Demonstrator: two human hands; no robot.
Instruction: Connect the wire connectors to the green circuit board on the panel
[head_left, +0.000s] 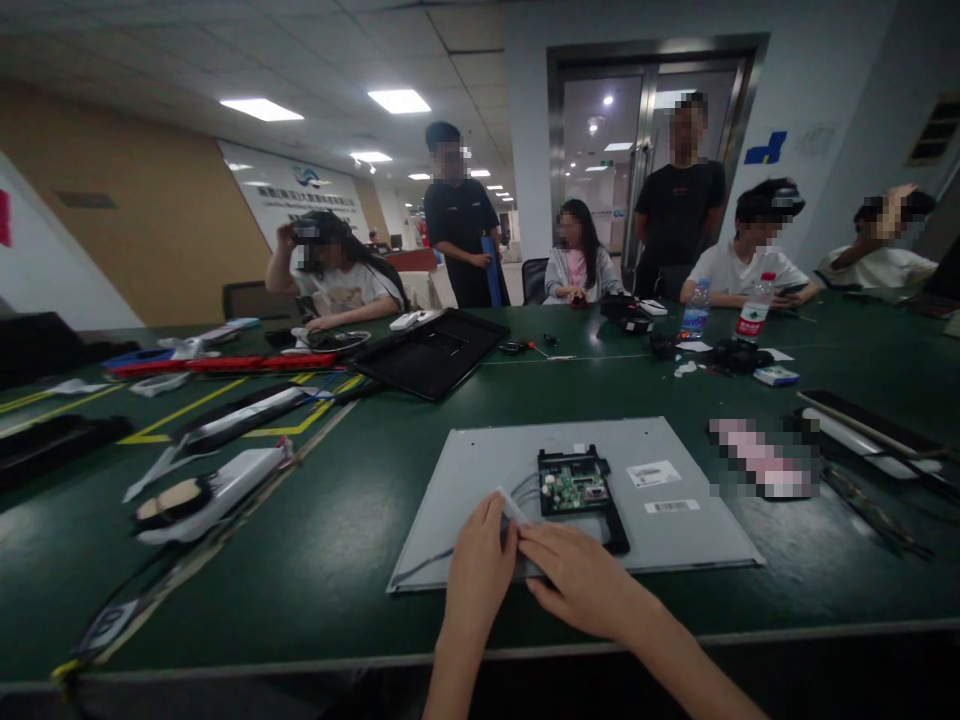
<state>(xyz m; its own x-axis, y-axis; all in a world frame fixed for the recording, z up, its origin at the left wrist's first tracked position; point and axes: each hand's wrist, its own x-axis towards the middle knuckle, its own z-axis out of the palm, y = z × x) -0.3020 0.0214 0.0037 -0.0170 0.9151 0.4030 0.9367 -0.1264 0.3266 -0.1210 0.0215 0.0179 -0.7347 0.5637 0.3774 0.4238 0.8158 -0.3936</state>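
A grey metal panel (675, 530) lies flat on the green table (352, 520) in front of me. A small green circuit board (574, 485) in a black frame sits near its middle, with thin wires running off to the left. My left hand (480, 565) and my right hand (574, 575) meet at the panel's near edge. Their fingertips pinch a small white piece (512, 505) at the end of the wires. What exactly the white piece is, I cannot make out.
White and black strips (217, 490) lie at the left. A black frame (435, 352) rests further back, and two water bottles (754, 310) stand at the far right. Several people sit or stand along the far edge. Long dark parts (870, 430) lie at the right.
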